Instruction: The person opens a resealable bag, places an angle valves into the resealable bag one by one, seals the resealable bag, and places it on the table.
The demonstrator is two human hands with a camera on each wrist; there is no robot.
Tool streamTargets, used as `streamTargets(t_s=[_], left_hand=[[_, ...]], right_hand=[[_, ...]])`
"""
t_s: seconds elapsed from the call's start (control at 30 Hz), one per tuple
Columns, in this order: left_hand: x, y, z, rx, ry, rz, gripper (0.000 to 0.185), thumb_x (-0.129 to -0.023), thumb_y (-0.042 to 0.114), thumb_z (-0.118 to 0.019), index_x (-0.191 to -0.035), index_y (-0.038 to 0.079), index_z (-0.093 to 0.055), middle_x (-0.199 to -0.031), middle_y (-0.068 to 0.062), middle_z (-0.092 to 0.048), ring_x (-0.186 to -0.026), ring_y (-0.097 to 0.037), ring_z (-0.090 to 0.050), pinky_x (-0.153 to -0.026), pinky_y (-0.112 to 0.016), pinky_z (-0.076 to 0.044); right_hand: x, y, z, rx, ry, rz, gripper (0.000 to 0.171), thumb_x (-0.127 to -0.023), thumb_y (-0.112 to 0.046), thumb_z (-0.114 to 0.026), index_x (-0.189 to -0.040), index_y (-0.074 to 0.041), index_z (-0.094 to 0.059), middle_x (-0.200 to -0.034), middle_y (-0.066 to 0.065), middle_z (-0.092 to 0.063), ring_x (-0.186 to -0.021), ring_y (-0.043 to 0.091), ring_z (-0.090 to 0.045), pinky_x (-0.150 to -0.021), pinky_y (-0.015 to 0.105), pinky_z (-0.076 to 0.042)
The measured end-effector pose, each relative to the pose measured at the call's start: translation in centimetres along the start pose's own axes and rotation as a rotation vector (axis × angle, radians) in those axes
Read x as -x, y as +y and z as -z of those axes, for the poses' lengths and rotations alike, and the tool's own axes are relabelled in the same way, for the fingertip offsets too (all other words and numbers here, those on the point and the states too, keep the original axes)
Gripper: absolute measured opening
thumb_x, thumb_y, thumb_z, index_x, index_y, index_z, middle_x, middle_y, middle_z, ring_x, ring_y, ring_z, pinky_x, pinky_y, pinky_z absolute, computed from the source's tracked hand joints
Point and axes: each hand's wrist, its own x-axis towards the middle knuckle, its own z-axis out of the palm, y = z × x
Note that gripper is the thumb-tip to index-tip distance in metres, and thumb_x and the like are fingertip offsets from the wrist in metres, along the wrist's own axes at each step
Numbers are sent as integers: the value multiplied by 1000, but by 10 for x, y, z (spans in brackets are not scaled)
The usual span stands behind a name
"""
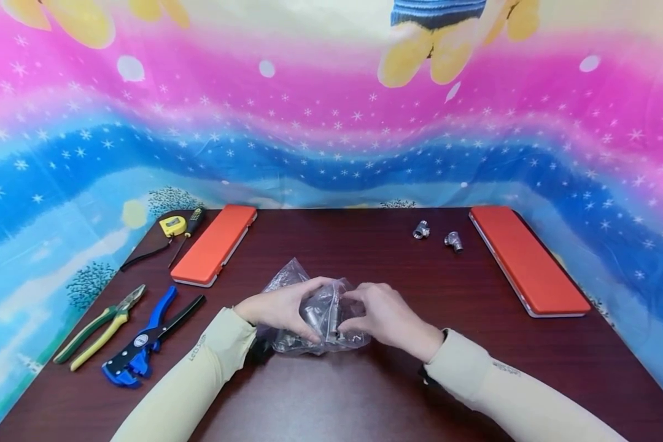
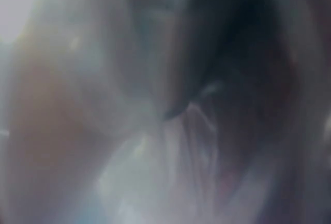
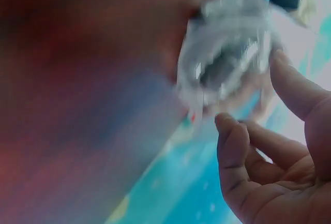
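Near the middle of the table, a clear plastic bag (image 1: pixel 331 310) holds shiny metal pieces (image 1: pixel 312 316), their shapes blurred by the film. My left hand (image 1: pixel 287 307) grips the bag from its left side, thumb toward me and fingers over the far side. At the bag's right side is my right hand (image 1: pixel 383 316), thumb and fingers spread apart around its edge. In the right wrist view, a gap shows between the thumb and fingertips of the right hand (image 3: pixel 274 167), with the bag (image 3: pixel 222 58) beyond them. Crumpled film blurs the left wrist view.
Two metal pipe fittings (image 1: pixel 422 230) lie at the back right. A red case (image 1: pixel 530 261) stands at the right, another red case (image 1: pixel 215 245) at the left. Further left are a tape measure (image 1: pixel 172 226), a screwdriver (image 1: pixel 193 222), pliers (image 1: pixel 107 319) and a blue-black wire stripper (image 1: pixel 149 337).
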Motion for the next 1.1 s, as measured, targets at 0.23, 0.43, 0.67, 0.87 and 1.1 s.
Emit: streamTargets(t_s=[0.23,0.43,0.67,0.87,1.1], left_hand=[[1,3,0,17,9,23,99,-68,26,-93,-149,25,-35,-131,9,-56,-115,-10,-55,-100,-31,-42],[3,2,0,11,8,47,100,-69,27,-92,-150,27,-33,-136,10,-53,-119,-9,-52,-101,-31,-42],[2,2,-2,1,4,31,98,-70,29,-92,-149,28,-35,-136,11,-52,-118,-9,-52,-99,-31,-44],[1,1,-3,27,2,20,98,-69,27,-92,-149,24,-35,-131,9,-56,-115,-10,-55,-98,-30,-44],[2,-1,-1,2,3,43,98,-70,28,-92,-149,25,-35,-134,9,-54,-117,-9,-52,-99,-30,-43]], right_hand=[[2,76,47,60,62,-142,36,-83,-18,-81,-115,-3,-72,-107,13,-71,-89,25,-68,-80,42,-53],[-8,172,91,241,-52,-275,55,-82,5,-72,-135,5,-55,-129,31,-55,-116,47,-53,-97,58,-42],[-20,235,113,271,-240,-440,77,-78,9,-70,-146,10,-35,-140,38,-41,-124,53,-43,-93,59,-45],[-25,241,114,248,-268,-443,62,-84,1,-73,-139,11,-47,-133,36,-49,-121,51,-47,-94,59,-45],[-23,233,112,198,-221,-419,52,-82,-18,-80,-120,11,-61,-109,25,-64,-99,38,-59,-84,52,-50]])
